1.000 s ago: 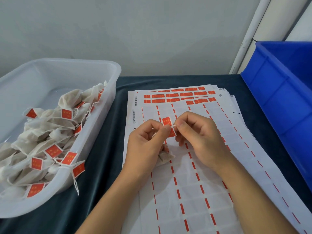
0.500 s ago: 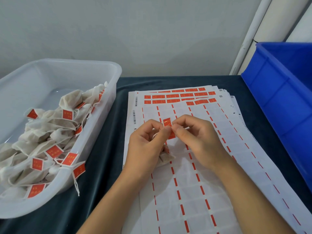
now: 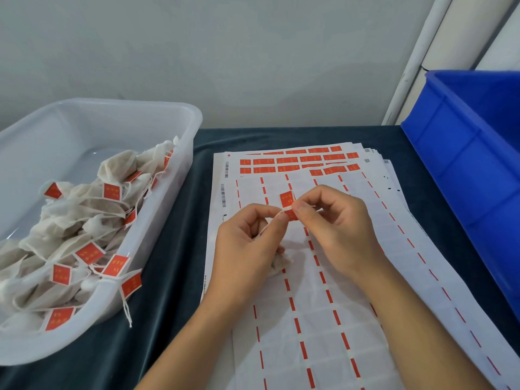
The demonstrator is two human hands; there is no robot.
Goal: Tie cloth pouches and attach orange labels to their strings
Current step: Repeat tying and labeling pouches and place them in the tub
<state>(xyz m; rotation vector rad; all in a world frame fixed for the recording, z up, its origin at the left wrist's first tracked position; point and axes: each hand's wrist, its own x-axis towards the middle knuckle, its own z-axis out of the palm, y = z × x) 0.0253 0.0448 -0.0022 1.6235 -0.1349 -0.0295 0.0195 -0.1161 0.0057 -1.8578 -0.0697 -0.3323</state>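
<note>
Over the label sheets (image 3: 309, 319), my left hand (image 3: 247, 246) and my right hand (image 3: 334, 229) meet at an orange label (image 3: 287, 205). Both hands pinch it with thumb and forefinger, and the label is partly folded over a thin white string (image 3: 274, 219). The string runs down behind my left hand to a small cloth pouch (image 3: 280, 263) that lies on the sheets, mostly hidden under that hand. Unused orange labels (image 3: 298, 161) fill the top rows of the sheets.
A clear plastic tub (image 3: 180, 170) at the left holds several tied pouches with orange labels (image 3: 112, 192); one label and string hang over its rim. A blue crate (image 3: 464, 178) stands at the right. Dark cloth (image 3: 168, 277) covers the table.
The hands stay together at the label; the fingers have shifted slightly, folding the label more closely round the string.
</note>
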